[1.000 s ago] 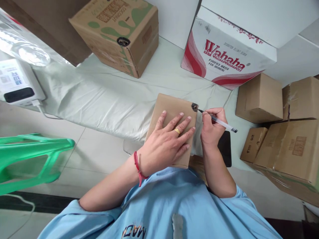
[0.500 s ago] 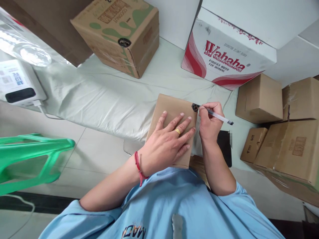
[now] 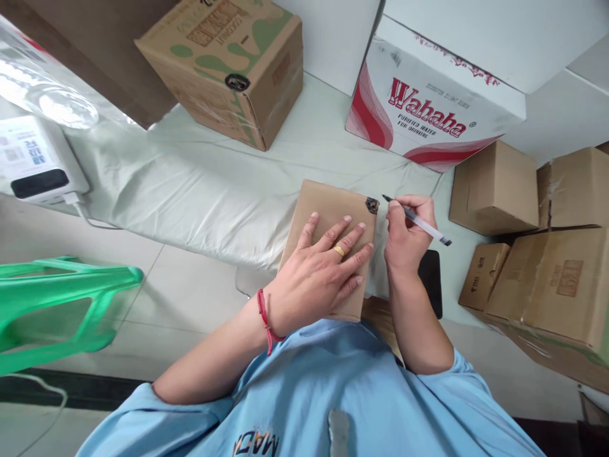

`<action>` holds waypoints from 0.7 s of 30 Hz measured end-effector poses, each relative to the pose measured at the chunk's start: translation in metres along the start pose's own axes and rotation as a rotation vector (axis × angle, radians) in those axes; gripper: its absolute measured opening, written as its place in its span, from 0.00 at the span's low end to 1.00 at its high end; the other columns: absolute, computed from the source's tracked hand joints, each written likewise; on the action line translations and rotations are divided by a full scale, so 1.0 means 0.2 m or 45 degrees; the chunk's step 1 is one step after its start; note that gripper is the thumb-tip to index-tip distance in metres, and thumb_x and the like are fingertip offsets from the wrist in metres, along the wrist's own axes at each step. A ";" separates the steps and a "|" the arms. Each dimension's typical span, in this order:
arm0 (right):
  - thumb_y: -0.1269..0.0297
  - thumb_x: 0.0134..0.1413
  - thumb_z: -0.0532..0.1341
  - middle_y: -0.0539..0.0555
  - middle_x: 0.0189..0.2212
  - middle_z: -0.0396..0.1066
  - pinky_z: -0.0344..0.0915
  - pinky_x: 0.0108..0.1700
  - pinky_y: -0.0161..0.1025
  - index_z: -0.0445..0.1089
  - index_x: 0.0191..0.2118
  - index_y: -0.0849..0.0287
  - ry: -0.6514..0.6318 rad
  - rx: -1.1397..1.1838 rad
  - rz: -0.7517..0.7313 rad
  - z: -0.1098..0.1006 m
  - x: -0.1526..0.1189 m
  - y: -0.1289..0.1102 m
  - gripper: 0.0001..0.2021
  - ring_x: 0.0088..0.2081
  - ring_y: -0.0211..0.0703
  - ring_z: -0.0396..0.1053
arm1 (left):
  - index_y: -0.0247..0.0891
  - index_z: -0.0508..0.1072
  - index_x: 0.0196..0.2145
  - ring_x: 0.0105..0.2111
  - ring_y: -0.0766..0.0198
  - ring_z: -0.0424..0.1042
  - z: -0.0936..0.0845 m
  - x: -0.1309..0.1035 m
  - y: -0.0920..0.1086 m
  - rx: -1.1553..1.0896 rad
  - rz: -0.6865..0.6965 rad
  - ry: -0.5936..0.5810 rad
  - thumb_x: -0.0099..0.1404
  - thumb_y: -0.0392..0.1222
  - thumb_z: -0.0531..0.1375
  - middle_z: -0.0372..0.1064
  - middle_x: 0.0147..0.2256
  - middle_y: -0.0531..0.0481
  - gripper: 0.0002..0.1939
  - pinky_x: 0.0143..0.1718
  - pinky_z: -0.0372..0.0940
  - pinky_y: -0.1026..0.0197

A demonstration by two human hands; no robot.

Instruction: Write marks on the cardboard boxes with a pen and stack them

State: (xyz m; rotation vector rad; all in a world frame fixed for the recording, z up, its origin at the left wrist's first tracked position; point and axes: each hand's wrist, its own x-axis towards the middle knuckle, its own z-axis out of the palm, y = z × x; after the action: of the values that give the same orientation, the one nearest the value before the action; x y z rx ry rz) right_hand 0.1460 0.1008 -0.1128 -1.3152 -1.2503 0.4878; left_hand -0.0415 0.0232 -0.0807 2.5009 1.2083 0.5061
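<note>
A brown cardboard box lies at the table's front edge, with a black scribbled mark at its upper right corner. My left hand rests flat on the box, fingers spread, a ring on one finger. Just right of the box, my right hand pinches a pen with a clear barrel. The pen's dark tip points up and left, slightly apart from the mark.
A coconut carton and a red-and-white Wahaha carton stand behind. Brown boxes are at the right, a black phone-like object beside my right forearm. A white device and green stool are at the left.
My right hand has moved a little to the right with the pen, and the tip has come away from the black mark. My left hand has stayed on the box.
</note>
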 end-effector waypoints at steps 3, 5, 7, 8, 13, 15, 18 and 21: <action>0.52 0.73 0.60 0.50 0.35 0.78 0.68 0.37 0.38 0.72 0.50 0.54 -0.040 -0.115 -0.017 -0.11 0.00 0.03 0.12 0.30 0.38 0.72 | 0.40 0.71 0.71 0.77 0.37 0.57 0.00 0.00 0.00 -0.003 0.001 -0.003 0.82 0.47 0.54 0.59 0.76 0.39 0.25 0.76 0.46 0.18; 0.50 0.75 0.57 0.52 0.35 0.80 0.69 0.39 0.40 0.73 0.52 0.55 -0.169 -0.364 -0.037 -0.21 -0.01 0.07 0.15 0.31 0.41 0.75 | 0.40 0.72 0.70 0.77 0.37 0.57 0.00 0.00 -0.01 -0.004 -0.002 -0.009 0.82 0.47 0.54 0.59 0.76 0.39 0.24 0.77 0.46 0.18; 0.54 0.73 0.58 0.54 0.33 0.80 0.69 0.41 0.42 0.75 0.51 0.57 -0.374 -0.711 -0.057 -0.32 -0.02 0.12 0.14 0.32 0.45 0.77 | 0.41 0.72 0.70 0.78 0.37 0.56 0.00 0.00 -0.01 -0.007 0.001 -0.012 0.82 0.47 0.54 0.59 0.76 0.39 0.24 0.77 0.44 0.19; 0.58 0.71 0.58 0.56 0.34 0.81 0.68 0.40 0.43 0.77 0.51 0.57 -0.495 -0.883 -0.049 -0.37 -0.03 0.15 0.14 0.33 0.48 0.78 | 0.41 0.72 0.70 0.78 0.37 0.56 0.00 0.00 -0.01 -0.008 0.003 -0.012 0.82 0.47 0.54 0.59 0.76 0.39 0.24 0.77 0.44 0.19; 0.69 0.65 0.56 0.62 0.44 0.83 0.68 0.41 0.44 0.75 0.62 0.60 -0.876 -1.329 0.093 -0.47 -0.11 0.22 0.22 0.40 0.55 0.79 | 0.40 0.72 0.70 0.77 0.36 0.57 0.02 0.00 -0.02 -0.005 0.006 0.014 0.82 0.47 0.56 0.61 0.75 0.38 0.24 0.77 0.42 0.19; 0.66 0.68 0.55 0.63 0.47 0.82 0.71 0.44 0.47 0.69 0.69 0.61 -0.850 -1.307 0.094 -0.51 -0.15 0.22 0.26 0.44 0.57 0.79 | 0.38 0.74 0.69 0.76 0.36 0.59 0.02 -0.01 -0.03 -0.020 0.022 0.036 0.81 0.47 0.56 0.63 0.74 0.36 0.24 0.77 0.43 0.19; 0.59 0.71 0.56 0.68 0.52 0.78 0.72 0.53 0.55 0.64 0.72 0.65 -0.677 -1.342 0.065 -0.64 -0.21 0.23 0.30 0.53 0.64 0.74 | 0.37 0.78 0.64 0.74 0.39 0.64 0.00 -0.03 -0.08 -0.099 0.099 0.089 0.81 0.45 0.57 0.70 0.70 0.37 0.20 0.79 0.46 0.25; 0.50 0.72 0.57 0.76 0.58 0.72 0.69 0.61 0.64 0.63 0.72 0.70 -0.517 -1.457 0.090 -0.82 -0.32 0.25 0.34 0.58 0.70 0.68 | 0.39 0.80 0.60 0.69 0.48 0.72 -0.06 -0.08 -0.13 -0.202 0.173 0.175 0.80 0.43 0.59 0.78 0.64 0.41 0.16 0.77 0.56 0.39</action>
State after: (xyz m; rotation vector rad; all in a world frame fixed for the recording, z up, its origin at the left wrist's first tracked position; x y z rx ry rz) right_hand 0.2846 -0.0127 -0.1469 -2.2815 -1.9457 0.0324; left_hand -0.0739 0.0272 -0.0831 2.4556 1.0057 0.7879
